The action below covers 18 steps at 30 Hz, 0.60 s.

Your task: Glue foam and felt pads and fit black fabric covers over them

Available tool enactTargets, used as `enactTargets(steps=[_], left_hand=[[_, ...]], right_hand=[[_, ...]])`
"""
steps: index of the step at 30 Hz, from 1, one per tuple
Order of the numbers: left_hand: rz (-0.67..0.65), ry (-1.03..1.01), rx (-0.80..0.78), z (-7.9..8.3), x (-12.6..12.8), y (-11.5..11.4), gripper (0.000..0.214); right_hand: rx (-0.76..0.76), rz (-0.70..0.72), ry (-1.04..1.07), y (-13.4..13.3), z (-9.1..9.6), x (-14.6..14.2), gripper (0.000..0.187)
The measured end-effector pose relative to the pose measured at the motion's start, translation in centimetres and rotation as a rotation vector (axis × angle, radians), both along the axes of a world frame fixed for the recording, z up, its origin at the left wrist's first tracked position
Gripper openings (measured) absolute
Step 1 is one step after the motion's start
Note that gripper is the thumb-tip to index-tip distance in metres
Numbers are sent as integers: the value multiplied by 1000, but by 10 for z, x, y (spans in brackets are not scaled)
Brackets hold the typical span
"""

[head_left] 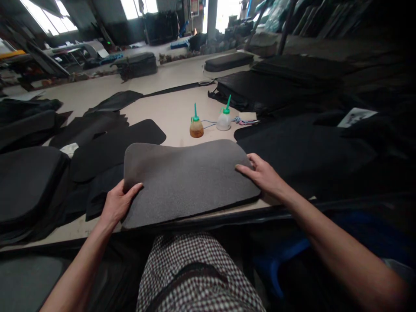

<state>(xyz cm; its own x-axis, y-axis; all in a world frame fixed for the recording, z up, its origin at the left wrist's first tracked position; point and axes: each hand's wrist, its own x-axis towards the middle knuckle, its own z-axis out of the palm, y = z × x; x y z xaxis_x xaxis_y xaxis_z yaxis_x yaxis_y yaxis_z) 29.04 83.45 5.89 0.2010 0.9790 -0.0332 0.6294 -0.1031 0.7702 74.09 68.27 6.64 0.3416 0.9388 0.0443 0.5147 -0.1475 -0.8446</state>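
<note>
A dark grey mat piece [188, 182] with rounded corners and a wavy far edge lies between my hands, at the near edge of the table. My left hand [120, 201] grips its left side, thumb on top and fingers hidden beneath. On the right side, my right hand [260, 173] pinches the edge, with the thumb over the upper face. Beyond the mat stand two squeeze bottles with green nozzles: one holding amber liquid [196, 128], the other whitish [224, 120].
Black cut pieces [117, 147] lie left of the mat, beside a thick stack [29, 186]. Dark sheets [302, 147] cover the table's right side, with a white paper [357, 117] on them. A small block [247, 116] and cords sit by the bottles. A blue stool [279, 264] stands below right.
</note>
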Motion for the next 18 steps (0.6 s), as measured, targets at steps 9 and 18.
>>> enactTargets(steps=[9,18], left_hand=[[41,-13,32,1,10,-8,58],[18,39,128,-4,19,-20,57]], right_hand=[[40,-18,96,-3,1,5,45],[65,-57,-185,-13,3,4,44]])
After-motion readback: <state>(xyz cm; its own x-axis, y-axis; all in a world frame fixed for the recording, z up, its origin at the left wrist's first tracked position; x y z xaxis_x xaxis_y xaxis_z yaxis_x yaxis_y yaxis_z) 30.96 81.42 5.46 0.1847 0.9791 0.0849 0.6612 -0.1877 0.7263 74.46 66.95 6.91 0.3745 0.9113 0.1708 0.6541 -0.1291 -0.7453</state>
